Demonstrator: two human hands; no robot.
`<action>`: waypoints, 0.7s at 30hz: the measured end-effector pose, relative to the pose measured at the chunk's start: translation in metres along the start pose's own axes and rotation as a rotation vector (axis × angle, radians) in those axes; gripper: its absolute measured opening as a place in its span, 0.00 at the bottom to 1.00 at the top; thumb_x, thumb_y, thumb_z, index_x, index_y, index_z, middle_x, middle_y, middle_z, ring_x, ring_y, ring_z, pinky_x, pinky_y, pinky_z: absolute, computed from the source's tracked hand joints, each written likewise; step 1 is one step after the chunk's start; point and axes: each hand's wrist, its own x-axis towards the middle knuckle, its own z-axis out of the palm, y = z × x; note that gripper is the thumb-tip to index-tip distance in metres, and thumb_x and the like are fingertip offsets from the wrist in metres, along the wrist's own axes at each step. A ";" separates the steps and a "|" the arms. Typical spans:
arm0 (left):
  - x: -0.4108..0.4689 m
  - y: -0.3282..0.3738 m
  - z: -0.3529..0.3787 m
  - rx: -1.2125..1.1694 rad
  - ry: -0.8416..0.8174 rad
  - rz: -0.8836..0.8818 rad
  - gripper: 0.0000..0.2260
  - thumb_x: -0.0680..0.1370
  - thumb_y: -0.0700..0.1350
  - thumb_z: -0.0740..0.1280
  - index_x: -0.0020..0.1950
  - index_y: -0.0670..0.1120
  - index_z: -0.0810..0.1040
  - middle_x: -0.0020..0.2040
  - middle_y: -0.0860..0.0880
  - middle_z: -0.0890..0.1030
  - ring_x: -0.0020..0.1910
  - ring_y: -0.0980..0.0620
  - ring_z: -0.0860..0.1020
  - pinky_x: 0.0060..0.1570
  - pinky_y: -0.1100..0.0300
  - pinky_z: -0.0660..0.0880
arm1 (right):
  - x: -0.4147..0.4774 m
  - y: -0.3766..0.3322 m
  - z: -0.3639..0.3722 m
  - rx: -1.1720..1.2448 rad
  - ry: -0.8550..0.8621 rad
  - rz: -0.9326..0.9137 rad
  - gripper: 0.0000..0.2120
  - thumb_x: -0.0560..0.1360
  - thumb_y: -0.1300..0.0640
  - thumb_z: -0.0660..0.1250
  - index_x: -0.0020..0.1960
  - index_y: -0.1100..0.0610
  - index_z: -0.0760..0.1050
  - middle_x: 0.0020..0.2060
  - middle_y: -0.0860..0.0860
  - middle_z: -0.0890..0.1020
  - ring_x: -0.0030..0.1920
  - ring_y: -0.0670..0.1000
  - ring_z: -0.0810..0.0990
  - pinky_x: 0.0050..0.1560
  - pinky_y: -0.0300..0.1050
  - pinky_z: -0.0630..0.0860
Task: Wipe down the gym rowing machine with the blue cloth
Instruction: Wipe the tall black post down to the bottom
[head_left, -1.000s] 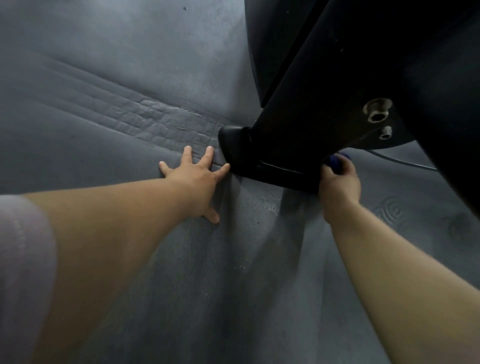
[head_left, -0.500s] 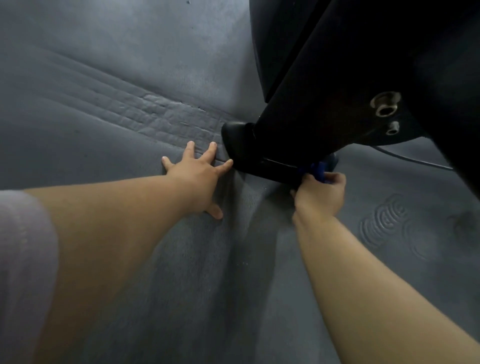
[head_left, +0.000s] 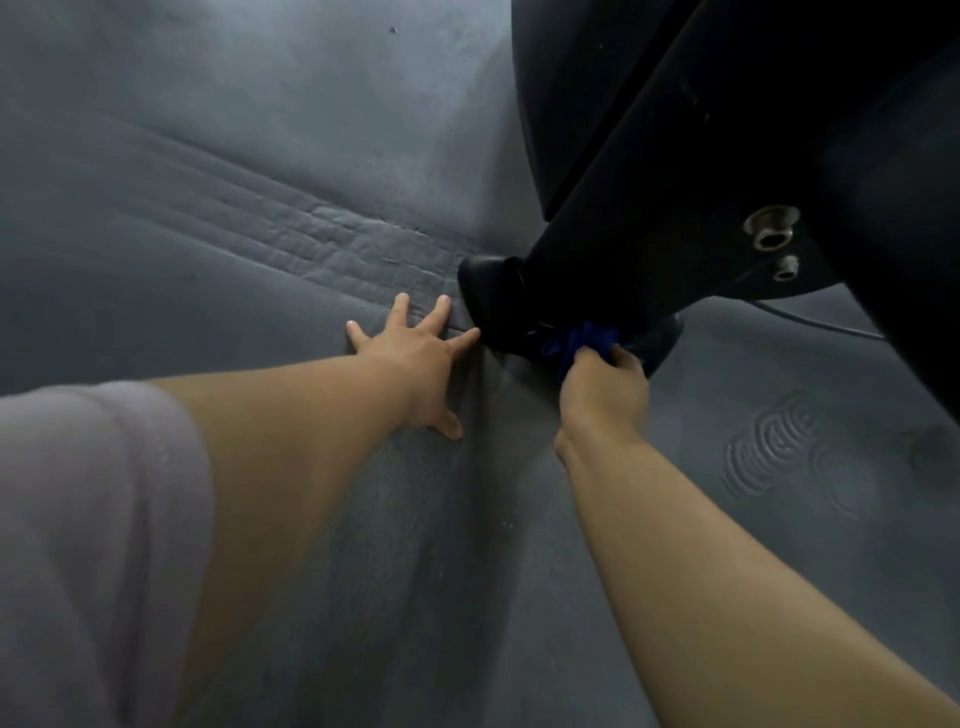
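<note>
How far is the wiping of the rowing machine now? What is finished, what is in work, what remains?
Done: cannot be told; the dark rowing machine shows no wiped marks. In hand: the right hand grips the blue cloth against the machine's black foot, while the left hand rests flat on the grey floor. Left: probably the frame above, including around the bolts, judging only from where the cloth is now.
</note>
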 end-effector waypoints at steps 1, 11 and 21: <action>-0.001 0.000 -0.003 -0.014 -0.017 0.003 0.51 0.67 0.66 0.73 0.79 0.63 0.42 0.80 0.53 0.36 0.77 0.36 0.37 0.65 0.23 0.53 | -0.005 -0.001 0.004 0.014 -0.058 0.036 0.12 0.75 0.55 0.62 0.56 0.52 0.78 0.55 0.54 0.81 0.50 0.52 0.78 0.51 0.48 0.74; -0.002 0.006 -0.023 -0.473 0.256 0.219 0.40 0.70 0.53 0.76 0.77 0.59 0.59 0.71 0.49 0.69 0.65 0.46 0.73 0.62 0.56 0.72 | -0.029 -0.022 -0.009 0.212 -0.598 0.370 0.10 0.83 0.51 0.57 0.59 0.45 0.76 0.54 0.46 0.83 0.59 0.54 0.79 0.54 0.52 0.77; 0.034 0.019 -0.034 -0.534 0.661 -0.032 0.18 0.78 0.41 0.64 0.67 0.49 0.73 0.64 0.42 0.72 0.60 0.39 0.73 0.51 0.53 0.69 | 0.011 0.011 -0.043 -0.092 -0.254 -0.025 0.25 0.80 0.58 0.61 0.76 0.44 0.63 0.46 0.37 0.78 0.37 0.40 0.75 0.33 0.31 0.70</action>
